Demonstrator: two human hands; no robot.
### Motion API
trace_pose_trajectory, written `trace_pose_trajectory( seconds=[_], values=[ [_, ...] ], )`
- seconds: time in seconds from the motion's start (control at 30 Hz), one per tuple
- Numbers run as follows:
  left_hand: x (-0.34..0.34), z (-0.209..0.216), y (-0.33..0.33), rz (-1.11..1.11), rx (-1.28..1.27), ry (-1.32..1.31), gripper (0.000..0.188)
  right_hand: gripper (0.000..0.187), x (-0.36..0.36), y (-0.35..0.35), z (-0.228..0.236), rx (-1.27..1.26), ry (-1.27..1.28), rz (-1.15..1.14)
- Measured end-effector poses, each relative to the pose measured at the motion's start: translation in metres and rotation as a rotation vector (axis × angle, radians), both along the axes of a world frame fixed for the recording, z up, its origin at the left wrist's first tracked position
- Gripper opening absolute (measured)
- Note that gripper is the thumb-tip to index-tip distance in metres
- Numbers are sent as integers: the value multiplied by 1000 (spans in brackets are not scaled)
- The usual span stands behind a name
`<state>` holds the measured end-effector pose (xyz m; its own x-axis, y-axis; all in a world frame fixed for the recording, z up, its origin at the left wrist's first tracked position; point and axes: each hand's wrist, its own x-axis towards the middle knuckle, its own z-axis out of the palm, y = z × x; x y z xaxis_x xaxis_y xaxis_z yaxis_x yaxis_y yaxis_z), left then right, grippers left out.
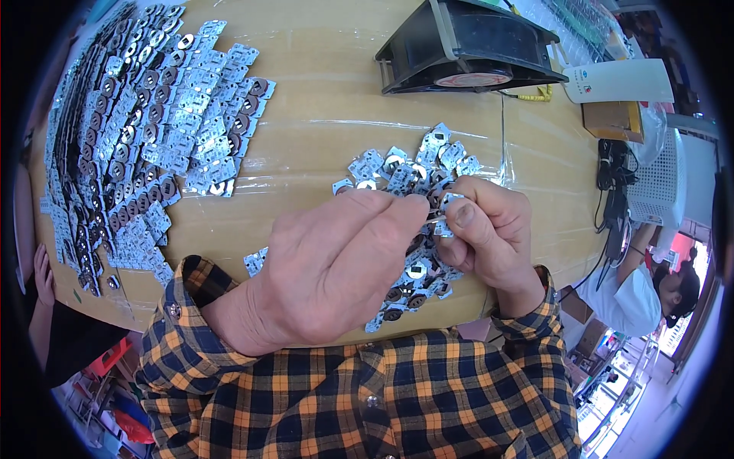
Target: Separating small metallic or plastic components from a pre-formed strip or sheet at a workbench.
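Between the thumb and fingers of my right hand (493, 229) is a small light-blue circuit board (451, 205), closed in a pinch. My left hand (336, 260) meets it from the left, its fingertips pressed together. A thin, pale, stick-like piece shows between the left fingertips and the board; its kind is hidden by my fingers. Under and around both hands lies a loose pile of similar boards (401, 180), some bearing round dark or silvery coin-shaped parts. My left hand covers part of this pile.
Long overlapping rows of joined circuit boards (153, 115) cover the table's left side. A black fan (474, 46) stands at the back, near a white container (619, 81), a cardboard box (612, 121), black cables (614, 176) and a white basket (665, 176). People are at both sides.
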<state>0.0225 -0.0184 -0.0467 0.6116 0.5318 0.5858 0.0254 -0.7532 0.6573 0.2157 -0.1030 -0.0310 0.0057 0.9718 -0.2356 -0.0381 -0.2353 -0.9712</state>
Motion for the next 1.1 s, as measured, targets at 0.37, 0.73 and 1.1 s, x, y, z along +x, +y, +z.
trace_pose_trajectory(
  seconds=[0.37, 0.73, 1.1],
  values=[
    [2, -1, 7, -154, -113, -63, 25, 37, -3, 1, -1, -39, 4, -100],
    [0, 0, 7, -160, -343, -6, 19, 12, 4, 10, 0, 563, -784, 185],
    [-4, 6, 5, -252, -695, 56, 15, 29, 5, 6, -3, 390, -468, 159]
  ],
)
